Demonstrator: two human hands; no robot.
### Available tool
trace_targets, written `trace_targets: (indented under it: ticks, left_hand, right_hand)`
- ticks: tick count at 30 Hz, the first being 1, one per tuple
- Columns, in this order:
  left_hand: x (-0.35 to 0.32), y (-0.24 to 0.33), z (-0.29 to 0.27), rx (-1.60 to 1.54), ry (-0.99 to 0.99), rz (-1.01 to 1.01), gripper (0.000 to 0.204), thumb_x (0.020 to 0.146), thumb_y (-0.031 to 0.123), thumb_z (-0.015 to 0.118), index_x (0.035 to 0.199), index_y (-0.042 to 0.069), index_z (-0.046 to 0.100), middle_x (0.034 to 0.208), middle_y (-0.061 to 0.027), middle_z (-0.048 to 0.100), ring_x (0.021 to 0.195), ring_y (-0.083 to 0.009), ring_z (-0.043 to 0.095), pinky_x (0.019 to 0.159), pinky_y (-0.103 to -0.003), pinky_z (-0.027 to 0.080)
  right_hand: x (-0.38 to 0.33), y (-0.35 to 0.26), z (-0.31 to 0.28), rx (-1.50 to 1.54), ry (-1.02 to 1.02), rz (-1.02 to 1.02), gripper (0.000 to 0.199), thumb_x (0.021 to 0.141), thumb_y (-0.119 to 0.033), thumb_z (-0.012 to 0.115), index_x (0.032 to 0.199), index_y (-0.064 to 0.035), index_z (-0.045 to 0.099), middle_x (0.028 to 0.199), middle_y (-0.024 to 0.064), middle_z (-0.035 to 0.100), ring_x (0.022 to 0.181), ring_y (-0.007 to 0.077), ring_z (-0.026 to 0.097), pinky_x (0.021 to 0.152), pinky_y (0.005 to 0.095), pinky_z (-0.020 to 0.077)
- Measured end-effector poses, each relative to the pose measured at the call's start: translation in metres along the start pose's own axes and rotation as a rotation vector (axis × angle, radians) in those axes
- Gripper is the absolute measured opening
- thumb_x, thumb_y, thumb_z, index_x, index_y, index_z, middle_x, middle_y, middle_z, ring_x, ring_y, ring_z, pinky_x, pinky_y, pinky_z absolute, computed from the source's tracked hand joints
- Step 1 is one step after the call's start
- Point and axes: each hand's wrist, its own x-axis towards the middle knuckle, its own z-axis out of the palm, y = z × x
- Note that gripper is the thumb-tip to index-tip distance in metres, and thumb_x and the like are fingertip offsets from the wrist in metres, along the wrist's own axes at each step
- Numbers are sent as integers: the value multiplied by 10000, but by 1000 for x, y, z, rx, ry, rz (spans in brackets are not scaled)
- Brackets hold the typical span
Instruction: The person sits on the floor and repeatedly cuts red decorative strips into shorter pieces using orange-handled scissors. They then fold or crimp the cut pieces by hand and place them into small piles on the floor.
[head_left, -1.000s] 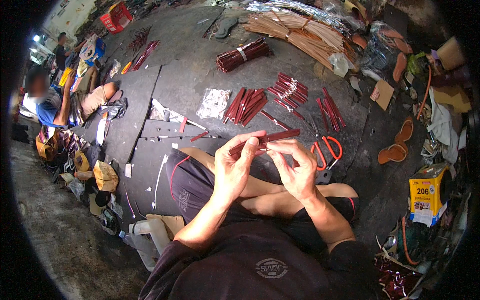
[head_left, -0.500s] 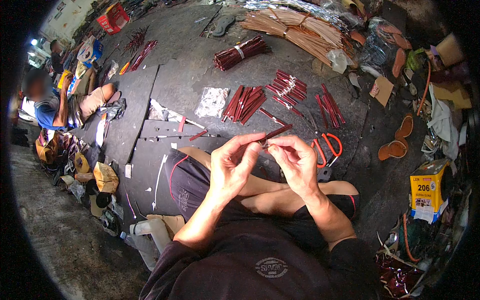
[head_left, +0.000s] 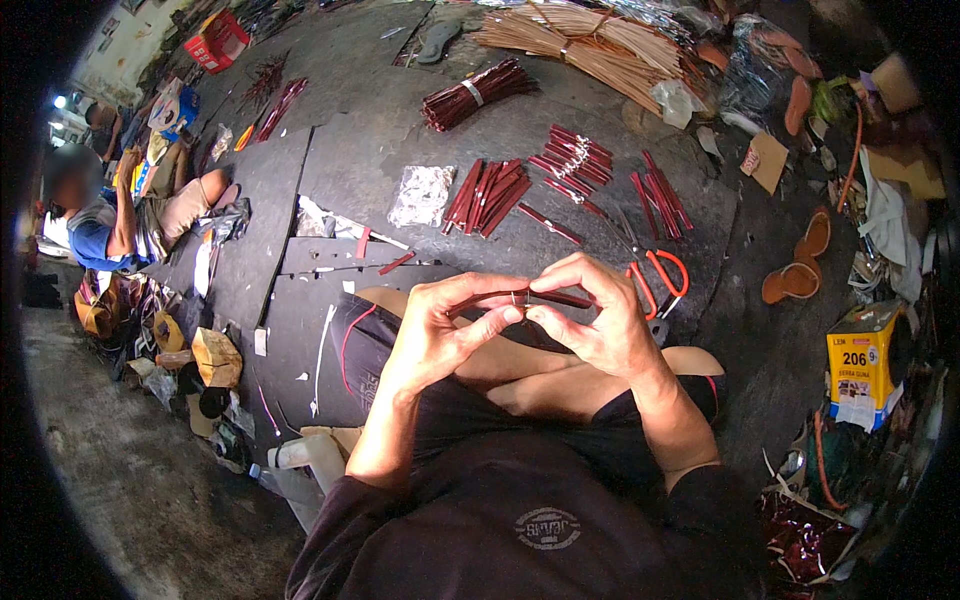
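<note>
A dark red strap [head_left: 564,297] runs level between my two hands above my crossed legs. My left hand [head_left: 438,328] pinches its left part, and my right hand [head_left: 600,312] grips the right part; both thumbs meet just below it. At the strap's middle, between the fingertips, sits a small shiny metal piece [head_left: 521,298], too small to make out fully. Just beyond lie a single strap with a silvery fitting [head_left: 551,224], a pile of plain red straps [head_left: 489,197], a row of straps with silvery fittings [head_left: 572,160] and another small group [head_left: 660,195].
Orange-handled scissors [head_left: 657,283] lie right of my hands. A clear bag of small silvery pieces [head_left: 422,196] is ahead. Farther off are a tied red bundle [head_left: 478,94] and tan strips [head_left: 580,45]. Brown sandals [head_left: 797,270] and a yellow box [head_left: 862,365] stand right; another person [head_left: 105,225] sits left.
The strap has swung from slanting up and away to lying level between my hands. My right hand has risen and turned around its right part; my left fingers now stretch along it.
</note>
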Motion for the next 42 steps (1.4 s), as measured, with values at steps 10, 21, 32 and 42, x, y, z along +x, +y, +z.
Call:
trace_targets:
  ticks: [10,21,32,42]
  left_hand:
    - [0,-3,1,176,1,113,206,863,68,714,1062,15,722,982,-114,729,899,-167,694,807,-295,548]
    - [5,-17,4,-294,46,-140,186,941,50,623,1105,-38,630,1004,-110,698,954,-163,668,868,-284,548]
    - [4,-23,15,102,145,-108,91,897,72,677,964,10,668,892,-45,703,849,-110,653,803,-262,513]
    - [8,-37,-8,-285,190,-206,211,941,124,650,1111,3,621,929,-62,695,829,-144,674,766,-269,553]
  right_hand:
    - [-2,-1,-1,-57,-19,-26,142,828,-18,719,932,-2,623,867,112,659,817,230,684,693,330,525]
    - [-3,5,-6,409,-78,416,171,941,-26,596,1103,30,585,1088,92,646,1008,146,638,887,295,531]
    - [-12,20,15,-91,-17,289,162,888,-91,682,996,8,612,853,84,685,854,146,666,750,315,522]
    - [0,28,-13,373,-93,545,201,968,-144,599,1066,31,613,882,54,645,808,104,635,753,248,530]
